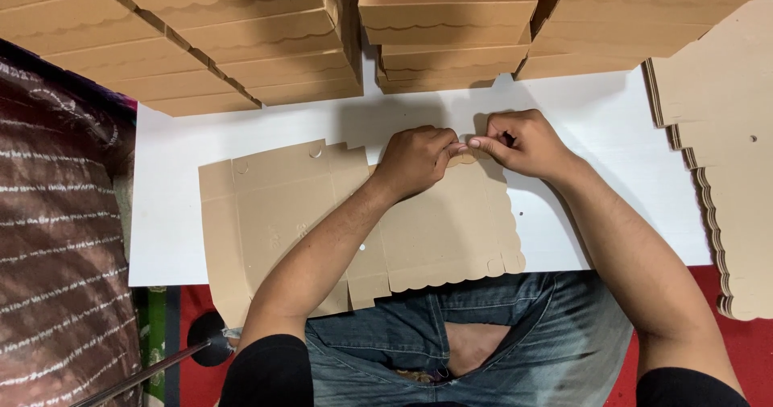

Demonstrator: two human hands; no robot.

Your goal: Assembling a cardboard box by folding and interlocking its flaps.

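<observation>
Both hands, left [415, 159] and right [522, 143], pinch a scalloped tab at the far edge of a flat die-cut cardboard box blank [354, 222] on the white surface [173, 214]; firm creasing along the score line seems key.

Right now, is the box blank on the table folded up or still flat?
Mostly flat: the blank lies spread on the table; both hands pinch only its far edge.

A white table [596, 117] carries a flat cardboard box blank [282, 206] and stacked folded boxes [241, 45].
</observation>
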